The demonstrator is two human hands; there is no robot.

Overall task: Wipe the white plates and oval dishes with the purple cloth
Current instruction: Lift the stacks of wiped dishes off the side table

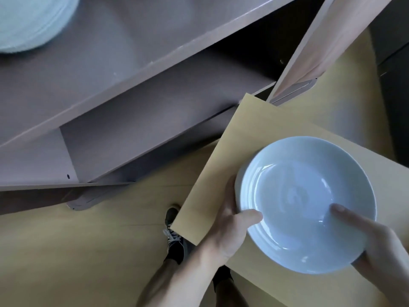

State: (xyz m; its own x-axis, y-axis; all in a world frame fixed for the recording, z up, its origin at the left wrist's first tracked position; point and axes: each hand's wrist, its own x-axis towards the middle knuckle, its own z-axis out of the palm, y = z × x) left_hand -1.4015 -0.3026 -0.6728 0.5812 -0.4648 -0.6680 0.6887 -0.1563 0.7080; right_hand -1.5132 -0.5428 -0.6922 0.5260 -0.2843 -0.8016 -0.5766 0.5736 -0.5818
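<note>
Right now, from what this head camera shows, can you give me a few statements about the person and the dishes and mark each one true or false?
1. Both the left hand and the right hand hold the white plate. True.
2. A purple cloth lies inside that plate. False: the plate is empty, and no cloth is in view.
3. A stack of plates sits on a cabinet shelf at the upper left. True.
4. The held plate is turned upside down. False: its hollow faces up towards the camera.
</note>
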